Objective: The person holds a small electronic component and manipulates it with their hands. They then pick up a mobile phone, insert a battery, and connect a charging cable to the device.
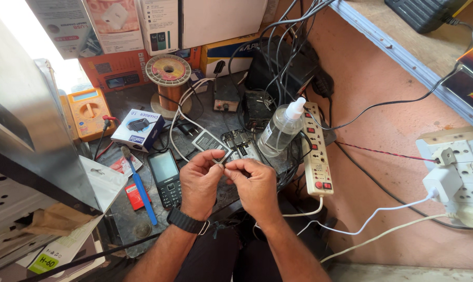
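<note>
My left hand (201,180), with a black watch on its wrist, and my right hand (254,185) meet over a cluttered workbench. Together they pinch a small dark part (222,159) between fingertips; most of it is hidden by the fingers. Just behind the hands lie a flat grey phone battery (207,141) and a bare circuit board (241,145). A black keypad phone (166,177) lies left of my left hand, next to a blue-handled brush (141,190).
A clear spray bottle (280,128) stands by a white power strip (316,151). Further back are a copper wire spool (168,78), an orange multimeter (89,112), a charger box (138,128), stacked cartons and tangled black cables. A wall socket (455,167) with white plugs is at right.
</note>
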Motion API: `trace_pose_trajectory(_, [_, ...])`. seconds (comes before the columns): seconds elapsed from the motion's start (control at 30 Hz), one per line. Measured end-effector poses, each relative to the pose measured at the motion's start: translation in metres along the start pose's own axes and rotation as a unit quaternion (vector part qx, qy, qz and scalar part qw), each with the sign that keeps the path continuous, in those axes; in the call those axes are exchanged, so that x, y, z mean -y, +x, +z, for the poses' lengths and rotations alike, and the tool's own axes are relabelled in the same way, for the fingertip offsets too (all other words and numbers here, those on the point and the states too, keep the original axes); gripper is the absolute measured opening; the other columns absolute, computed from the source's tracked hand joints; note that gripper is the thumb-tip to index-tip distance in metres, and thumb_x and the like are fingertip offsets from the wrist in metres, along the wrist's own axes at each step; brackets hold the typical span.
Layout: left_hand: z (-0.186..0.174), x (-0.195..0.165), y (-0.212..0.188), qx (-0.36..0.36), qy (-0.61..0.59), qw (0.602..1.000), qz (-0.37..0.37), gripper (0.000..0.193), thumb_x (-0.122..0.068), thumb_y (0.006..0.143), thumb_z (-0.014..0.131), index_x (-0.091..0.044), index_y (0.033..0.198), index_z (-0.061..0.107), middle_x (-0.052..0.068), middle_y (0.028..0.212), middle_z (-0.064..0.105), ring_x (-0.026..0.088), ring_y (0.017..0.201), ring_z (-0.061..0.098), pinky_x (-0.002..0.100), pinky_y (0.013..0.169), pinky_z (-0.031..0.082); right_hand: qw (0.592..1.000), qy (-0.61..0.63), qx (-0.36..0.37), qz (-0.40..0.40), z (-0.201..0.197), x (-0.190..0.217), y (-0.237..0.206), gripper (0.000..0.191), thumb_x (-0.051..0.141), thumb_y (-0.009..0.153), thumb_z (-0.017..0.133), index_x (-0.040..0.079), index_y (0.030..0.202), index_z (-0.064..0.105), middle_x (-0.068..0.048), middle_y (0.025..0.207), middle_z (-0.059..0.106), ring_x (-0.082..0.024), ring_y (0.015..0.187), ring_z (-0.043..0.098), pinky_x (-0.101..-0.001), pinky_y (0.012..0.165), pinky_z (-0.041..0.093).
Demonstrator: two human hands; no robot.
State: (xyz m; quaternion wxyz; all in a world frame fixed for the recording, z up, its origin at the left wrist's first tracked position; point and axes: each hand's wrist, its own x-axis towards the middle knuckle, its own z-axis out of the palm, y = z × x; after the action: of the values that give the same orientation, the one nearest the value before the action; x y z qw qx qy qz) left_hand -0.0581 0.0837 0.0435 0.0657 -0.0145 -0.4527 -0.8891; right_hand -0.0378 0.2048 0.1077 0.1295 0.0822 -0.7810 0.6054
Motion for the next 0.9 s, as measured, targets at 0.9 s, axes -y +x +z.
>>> trace_pose_trajectory(0.9, [0.0014, -0.001, -0.0051, 0.007, 0.007, 1.0, -0.006, 0.026, 0.011, 0.089, 0.061, 0.006, 0.113, 0.069, 0.005, 0.089, 0.07, 0.008, 0.076, 0.066, 0.022, 0.069, 0.055, 1.0, 0.004, 0.01, 0.007, -0.0038, 0.0003, -0.0029, 0.007, -0.001, 0.086, 0.076, -0.002, 0.092, 0.078, -0.008, 0.08, 0.076, -0.011, 0.065, 0.072, -0.0229, 0.058, 0.059])
